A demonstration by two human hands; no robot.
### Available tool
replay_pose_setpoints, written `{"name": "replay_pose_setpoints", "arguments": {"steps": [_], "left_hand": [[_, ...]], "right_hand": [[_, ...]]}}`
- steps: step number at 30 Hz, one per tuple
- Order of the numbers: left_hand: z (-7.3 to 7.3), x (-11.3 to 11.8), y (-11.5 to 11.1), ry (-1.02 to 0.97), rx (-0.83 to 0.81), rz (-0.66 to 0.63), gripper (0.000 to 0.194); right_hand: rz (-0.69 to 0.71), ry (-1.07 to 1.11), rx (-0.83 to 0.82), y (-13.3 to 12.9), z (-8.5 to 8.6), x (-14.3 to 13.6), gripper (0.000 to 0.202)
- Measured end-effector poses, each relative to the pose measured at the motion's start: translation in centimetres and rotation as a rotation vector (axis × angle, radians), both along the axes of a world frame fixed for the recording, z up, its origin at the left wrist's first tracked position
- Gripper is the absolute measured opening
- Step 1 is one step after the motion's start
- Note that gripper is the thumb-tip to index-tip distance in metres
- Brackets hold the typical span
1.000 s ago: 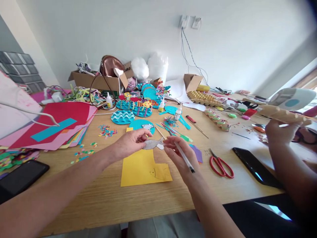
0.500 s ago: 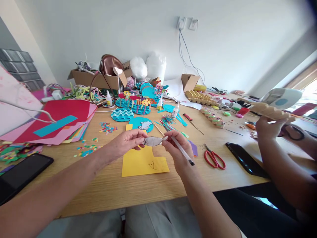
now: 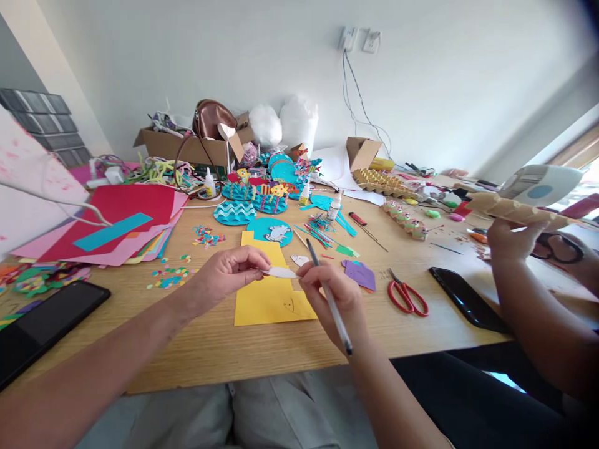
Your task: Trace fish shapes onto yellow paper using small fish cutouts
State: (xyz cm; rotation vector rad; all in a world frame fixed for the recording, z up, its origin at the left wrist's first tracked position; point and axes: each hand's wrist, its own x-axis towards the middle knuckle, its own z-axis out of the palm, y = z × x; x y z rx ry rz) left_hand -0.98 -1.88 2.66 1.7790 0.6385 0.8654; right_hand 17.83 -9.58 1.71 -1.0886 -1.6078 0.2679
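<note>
My left hand (image 3: 241, 271) pinches the left end of a small pale fish-shaped paper cutout (image 3: 281, 272). Its right tip is between the fingers of my right hand (image 3: 330, 290), which also holds a pen (image 3: 334, 312) slanting across the palm. Under both hands lies yellow paper (image 3: 255, 305) with a fish outline partly drawn near its right corner. Just behind the cutout is another small white paper piece (image 3: 299, 259). A blue paper disc (image 3: 257, 227) with a grey cutout on it rests farther back.
Red-handled scissors (image 3: 406, 299) and a phone (image 3: 468, 305) lie to the right; another phone (image 3: 51, 318) is at left. At far right a person's hands hold egg-carton card (image 3: 515, 209) and black-handled scissors. Glue bottles (image 3: 334, 207), coloured sheets (image 3: 131, 212) and paper bits surround the work.
The cutout has tilted from showing its face to a flatter angle. The pen in my right hand has swung more upright, and its lower end has come nearer. The view has shifted slightly.
</note>
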Motion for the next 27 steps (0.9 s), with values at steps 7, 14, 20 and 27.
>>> {"name": "replay_pose_setpoints", "arguments": {"steps": [7,14,20,27], "left_hand": [[-0.1,-0.5,-0.3,-0.038,0.105,-0.020,0.004],[0.1,-0.9,-0.4,0.056,0.174,0.023,0.006],[-1.1,-0.5,-0.3,0.200,-0.069,0.039,0.015],[-2.2,-0.8,-0.5,0.355,-0.220,0.018,0.020]], "right_hand": [[-0.005,-0.302,0.184,-0.8,-0.1,0.3,0.019],[0.038,-0.311,0.126,-0.7,-0.4,-0.1,0.015],[-0.136,-0.208,-0.132,-1.0,-1.0,0.0,0.004],[-0.249,-0.294,-0.106,-1.5,-1.9,1.3,0.007]]}}
